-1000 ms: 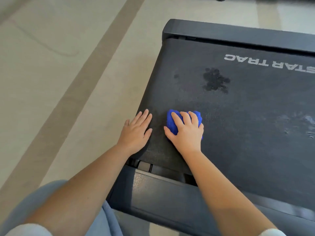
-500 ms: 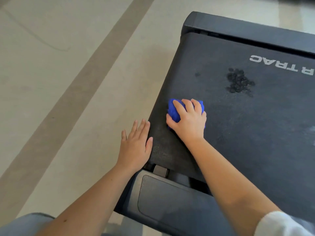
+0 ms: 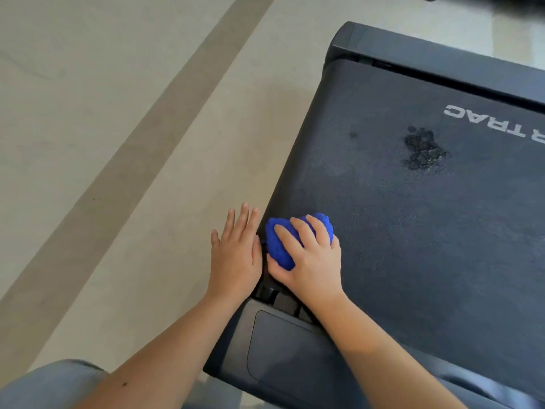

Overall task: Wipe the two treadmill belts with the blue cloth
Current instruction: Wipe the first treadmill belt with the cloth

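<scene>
Fingers of the right hand (image 3: pixel 309 258) clamp a bunched blue cloth (image 3: pixel 280 249) against the dark textured treadmill belt (image 3: pixel 413 231) at its left edge; the left hand (image 3: pixel 236 255) rests flat and empty just beside it. Unwiped belt, including a dark blotchy stain (image 3: pixel 423 149), stretches ahead and rightward. Any second belt is out of view.

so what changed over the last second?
The right hand slid the blue cloth up the treadmill belt, then back to its left edge. The left hand shifted off the belt edge to sit alongside it. Unchanged: grip on the cloth, the dark stain unwiped.
</scene>
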